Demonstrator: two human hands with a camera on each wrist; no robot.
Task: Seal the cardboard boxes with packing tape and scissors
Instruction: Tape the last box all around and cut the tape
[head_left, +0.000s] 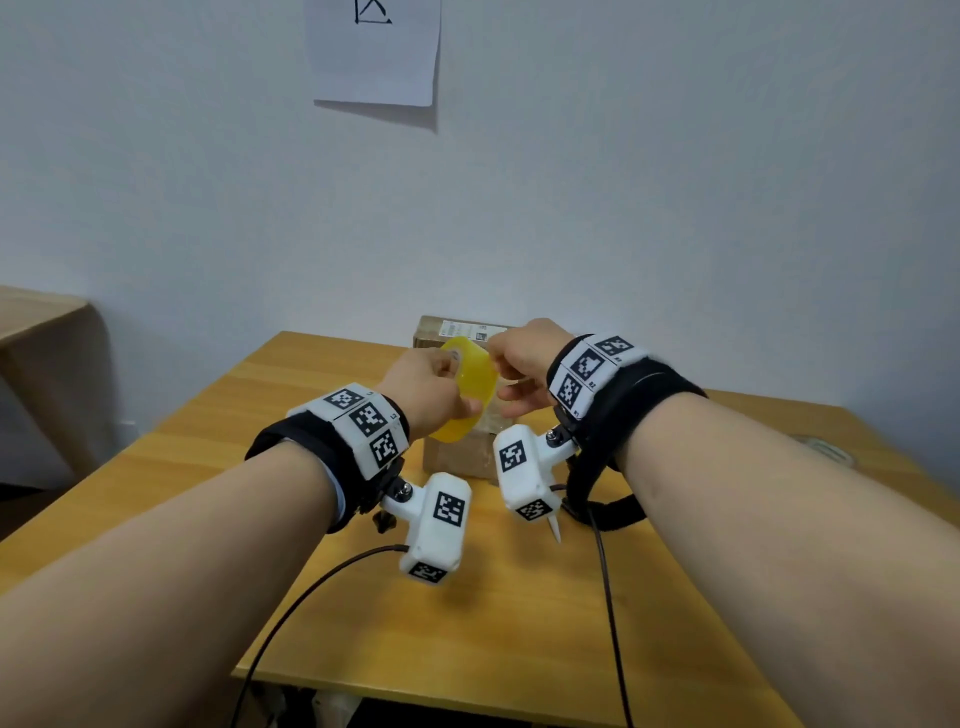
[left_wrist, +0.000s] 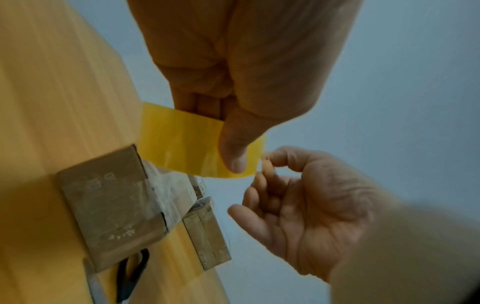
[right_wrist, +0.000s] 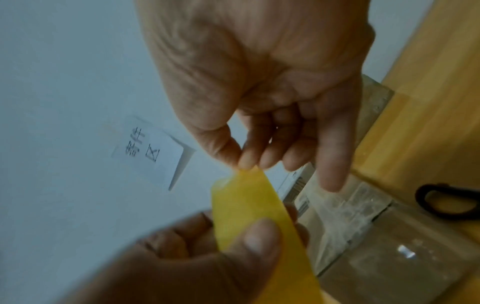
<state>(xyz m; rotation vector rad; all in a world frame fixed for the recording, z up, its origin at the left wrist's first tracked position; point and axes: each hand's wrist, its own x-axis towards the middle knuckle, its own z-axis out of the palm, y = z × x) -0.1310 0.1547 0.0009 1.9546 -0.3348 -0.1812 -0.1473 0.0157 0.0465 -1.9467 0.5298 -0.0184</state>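
Both hands are up over the tabletop (head_left: 519, 623): left hand (head_left: 426, 387) grips the yellow tape roll (head_left: 467, 389) above the nearer cardboard box (head_left: 457, 457), right hand (head_left: 524, 358) fingers (right_wrist: 245, 158) pinch its free end, so peeling a strip, next a steady pull.

Pale grey-white wall (head_left: 675, 182), paper sheet (head_left: 373, 52) taped up, wooden table (head_left: 493, 623), second table (head_left: 36, 312) at left

tape roll (head_left: 465, 395) above front box (head_left: 457, 457) — second box (head_left: 457, 330) behind, scissors (left_wrist: 131, 273) beside
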